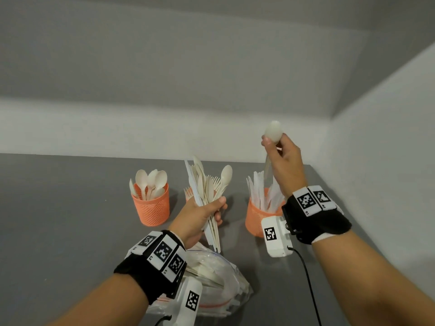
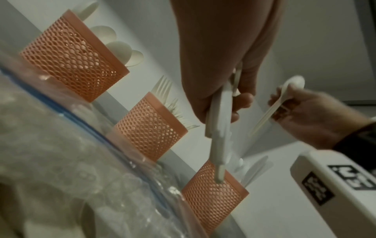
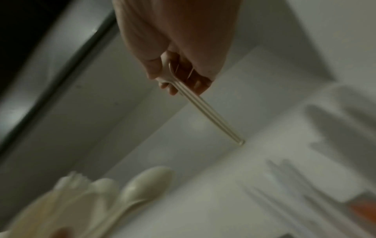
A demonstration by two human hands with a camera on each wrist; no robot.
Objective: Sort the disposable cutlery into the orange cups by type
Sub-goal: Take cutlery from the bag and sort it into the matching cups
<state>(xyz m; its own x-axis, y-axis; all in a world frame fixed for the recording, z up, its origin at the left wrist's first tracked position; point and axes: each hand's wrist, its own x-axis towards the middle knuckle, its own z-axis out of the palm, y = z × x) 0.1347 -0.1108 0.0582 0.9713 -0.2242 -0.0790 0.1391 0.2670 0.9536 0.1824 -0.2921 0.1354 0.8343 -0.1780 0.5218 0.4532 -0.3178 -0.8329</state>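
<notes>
No words, brands or numbers can be read. The wrist bands [image 1: 162,251] and white camera housings [image 1: 274,234], just behind each grip, carry only black-and-white square code markers; tiny characters beside them are perhaps labels, too small to read.

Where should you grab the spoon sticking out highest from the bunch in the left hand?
Pinch its bowl or neck from above. It stands clear on the right of the bundle, while the left hand grips the handles below.
</notes>
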